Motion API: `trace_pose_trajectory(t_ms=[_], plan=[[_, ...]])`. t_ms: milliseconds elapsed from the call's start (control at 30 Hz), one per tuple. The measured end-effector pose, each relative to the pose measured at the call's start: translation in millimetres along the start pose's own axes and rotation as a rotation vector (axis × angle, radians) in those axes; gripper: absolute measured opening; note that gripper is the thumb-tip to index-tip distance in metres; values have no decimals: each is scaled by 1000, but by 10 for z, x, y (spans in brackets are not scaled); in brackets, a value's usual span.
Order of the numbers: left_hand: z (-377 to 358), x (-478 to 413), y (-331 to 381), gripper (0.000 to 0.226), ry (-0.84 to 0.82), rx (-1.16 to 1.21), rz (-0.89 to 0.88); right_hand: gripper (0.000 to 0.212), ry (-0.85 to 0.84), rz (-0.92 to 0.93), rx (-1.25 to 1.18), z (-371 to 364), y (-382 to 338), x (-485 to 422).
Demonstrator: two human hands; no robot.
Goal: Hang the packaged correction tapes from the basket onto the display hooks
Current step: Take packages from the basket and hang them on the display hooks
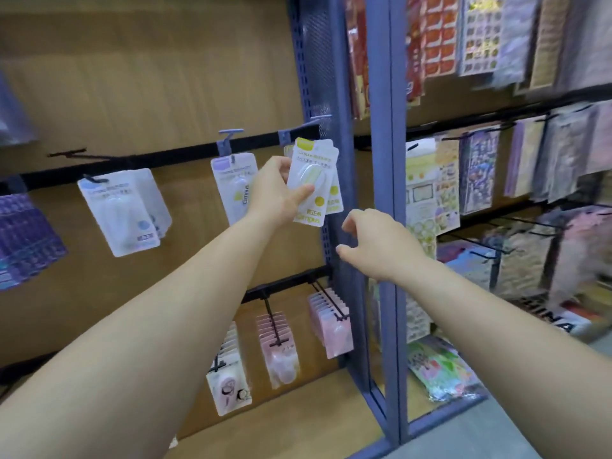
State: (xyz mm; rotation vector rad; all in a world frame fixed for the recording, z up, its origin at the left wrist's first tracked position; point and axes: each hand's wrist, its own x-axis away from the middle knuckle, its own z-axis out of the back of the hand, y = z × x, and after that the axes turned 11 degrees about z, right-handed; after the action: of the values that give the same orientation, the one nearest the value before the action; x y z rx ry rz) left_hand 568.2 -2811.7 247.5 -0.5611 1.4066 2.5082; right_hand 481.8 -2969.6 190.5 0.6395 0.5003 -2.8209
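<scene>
My left hand (278,190) pinches a yellow-labelled correction tape pack (311,180) by its left edge, thumb on the front, just under a blue hook (311,124) at the right end of the black rail. More yellow packs hang behind it. My right hand (374,243) hovers below and to the right, fingers loosely curled, holding nothing. A purple-labelled pack (233,187) hangs on the neighbouring hook, and blue-labelled packs (122,213) hang further left. The basket is out of view.
A blue metal upright (381,193) stands just right of my hands. Pink packs (329,321) hang on a lower rail. Sticker sheets (480,173) fill the hooks of the right bay. An unused hook (69,154) sticks out at the left.
</scene>
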Motion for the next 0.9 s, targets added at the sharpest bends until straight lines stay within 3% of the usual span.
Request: trace_pose_trajectory(t_ms=[267,500,900], plan=[[-255,-260,-17,49,66,43,26,35,-4,-3,-25,-55,189,-65],[-328,-222,-7,37,90,72,0,36,-9,-11,-26,-86,280,-101],[-382,-386,-73,46,124,18,66,38,-12,-18,-36,-160,408,-131]])
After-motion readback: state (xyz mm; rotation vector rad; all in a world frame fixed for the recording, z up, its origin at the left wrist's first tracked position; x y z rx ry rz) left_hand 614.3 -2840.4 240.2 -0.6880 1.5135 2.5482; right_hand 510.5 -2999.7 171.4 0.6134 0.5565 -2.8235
